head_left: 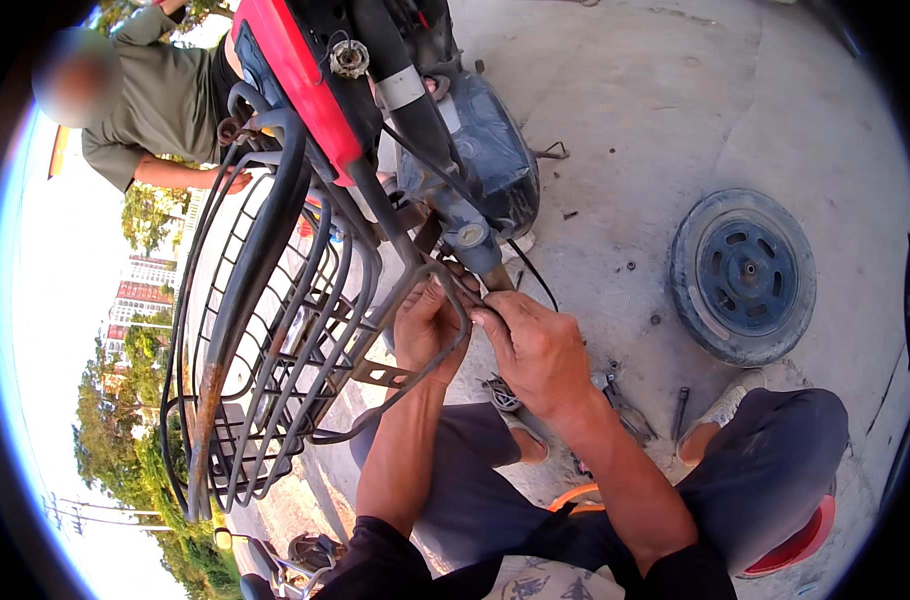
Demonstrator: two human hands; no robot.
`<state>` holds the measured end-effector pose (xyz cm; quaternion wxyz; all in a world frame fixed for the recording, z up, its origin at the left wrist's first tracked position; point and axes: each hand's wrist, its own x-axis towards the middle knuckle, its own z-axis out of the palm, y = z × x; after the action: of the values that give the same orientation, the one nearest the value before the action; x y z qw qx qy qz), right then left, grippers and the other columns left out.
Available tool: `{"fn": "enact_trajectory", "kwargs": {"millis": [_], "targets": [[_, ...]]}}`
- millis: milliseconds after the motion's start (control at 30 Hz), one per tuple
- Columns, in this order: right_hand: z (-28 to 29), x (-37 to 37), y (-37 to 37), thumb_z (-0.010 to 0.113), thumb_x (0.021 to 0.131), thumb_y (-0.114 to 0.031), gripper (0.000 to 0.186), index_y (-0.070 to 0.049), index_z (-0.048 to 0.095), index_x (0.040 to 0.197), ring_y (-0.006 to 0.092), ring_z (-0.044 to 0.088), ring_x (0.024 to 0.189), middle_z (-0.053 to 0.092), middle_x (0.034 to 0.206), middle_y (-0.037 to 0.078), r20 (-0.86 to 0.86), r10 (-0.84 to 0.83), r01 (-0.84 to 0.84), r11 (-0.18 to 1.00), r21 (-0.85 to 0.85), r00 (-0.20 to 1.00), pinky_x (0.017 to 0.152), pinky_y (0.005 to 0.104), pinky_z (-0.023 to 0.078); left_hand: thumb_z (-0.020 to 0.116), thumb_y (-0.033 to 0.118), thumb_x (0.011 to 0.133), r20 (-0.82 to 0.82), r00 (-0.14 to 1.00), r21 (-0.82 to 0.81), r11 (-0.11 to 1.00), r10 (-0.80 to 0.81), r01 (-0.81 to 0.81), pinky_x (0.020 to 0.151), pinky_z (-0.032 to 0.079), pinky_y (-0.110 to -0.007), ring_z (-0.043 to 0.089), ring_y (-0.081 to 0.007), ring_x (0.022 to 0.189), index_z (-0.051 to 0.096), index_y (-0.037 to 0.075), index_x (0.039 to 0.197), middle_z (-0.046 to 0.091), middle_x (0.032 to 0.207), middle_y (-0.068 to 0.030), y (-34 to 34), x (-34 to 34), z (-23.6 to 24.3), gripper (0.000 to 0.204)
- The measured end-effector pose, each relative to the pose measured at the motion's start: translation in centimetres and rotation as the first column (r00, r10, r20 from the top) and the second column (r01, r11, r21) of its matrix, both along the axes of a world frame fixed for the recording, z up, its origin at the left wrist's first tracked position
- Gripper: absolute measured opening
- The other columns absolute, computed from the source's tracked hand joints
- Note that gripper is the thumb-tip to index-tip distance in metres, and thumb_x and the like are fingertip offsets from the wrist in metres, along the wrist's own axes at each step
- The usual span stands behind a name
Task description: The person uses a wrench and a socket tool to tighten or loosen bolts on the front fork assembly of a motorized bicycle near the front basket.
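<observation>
My left hand is closed around a dark part beneath the looped cable, at the front of a red and black two-wheeler; what exactly it grips is partly hidden. My right hand is beside it, its fingers pinched on a thin dark piece that I cannot make out. Both are just below the fork tube. The black wire basket hangs from the frame to the left of my hands.
A loose wheel lies on the concrete at right, near scattered tools. A red round object is under me. A person in an olive shirt holds the basket side. Another two-wheeler shows at the lower left.
</observation>
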<state>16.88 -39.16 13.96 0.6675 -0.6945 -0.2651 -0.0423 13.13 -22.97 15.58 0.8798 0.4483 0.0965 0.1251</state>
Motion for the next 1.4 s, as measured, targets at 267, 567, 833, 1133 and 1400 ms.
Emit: {"fn": "enact_trajectory", "kwargs": {"millis": [267,567,833,1133,1400], "targets": [[-0.6,-0.6,1.7,0.062,0.093,-0.013,0.011,-0.003,0.058,0.090,0.0357,0.065,0.070,0.065,0.080,0.015,-0.125,-0.002,0.011,0.997,0.071,0.992,0.058,0.0443,0.051,0.066,0.011,0.092,0.042,0.999,0.139,0.990,0.034,-0.040,0.078,0.053,-0.032,0.063,-0.0231,0.094,0.065,-0.005,0.101,0.066,0.101,-0.0141,-0.1,-0.2,0.5,0.018],[-0.7,-1.0,2.5,0.065,0.090,-0.010,0.007,-0.003,0.064,0.089,0.0334,0.065,0.064,0.065,0.075,0.014,0.015,-0.103,0.104,0.987,-0.123,0.995,0.053,0.0411,0.051,0.064,0.009,0.093,0.053,0.994,0.262,0.959,0.099,-0.109,0.077,0.051,-0.033,0.062,-0.0223,0.088,0.059,0.000,0.110,0.067,0.097,-0.0145,-1.0,-0.2,0.9,0.019],[-1.6,-0.7,2.8,0.069,0.085,-0.006,0.014,-0.001,0.068,0.098,0.0300,0.066,0.064,0.066,0.076,0.011,0.009,-0.132,0.131,0.990,0.042,0.991,0.053,0.0381,0.052,0.063,0.012,0.095,0.035,0.988,0.244,0.957,0.151,-0.155,0.078,0.051,-0.032,0.061,-0.0212,0.089,0.064,-0.003,0.103,0.066,0.101,-0.0155,-1.0,-0.1,0.0,0.017],[-1.7,-0.7,2.5,0.072,0.083,-0.003,0.021,0.002,0.067,0.103,0.0281,0.067,0.064,0.068,0.079,0.012,0.094,-0.152,0.151,0.988,0.018,0.984,0.052,0.0360,0.051,0.067,0.014,0.093,0.050,0.995,0.291,0.952,0.082,-0.093,0.090,0.050,-0.033,0.061,-0.0195,0.098,0.061,0.000,0.113,0.066,0.104,-0.0110,-0.6,-0.2,-0.2,0.026],[-1.9,0.0,3.3,0.072,0.082,0.000,0.019,0.002,0.066,0.100,0.0296,0.068,0.066,0.069,0.082,0.013,0.058,-0.166,0.153,0.973,0.173,0.984,0.056,0.0360,0.052,0.068,0.013,0.092,0.087,0.988,0.305,0.941,0.127,-0.148,0.089,0.048,-0.034,0.060,-0.0198,0.095,0.063,-0.001,0.107,0.064,0.102,-0.0106,-1.0,0.2,-0.3,0.021]]}}
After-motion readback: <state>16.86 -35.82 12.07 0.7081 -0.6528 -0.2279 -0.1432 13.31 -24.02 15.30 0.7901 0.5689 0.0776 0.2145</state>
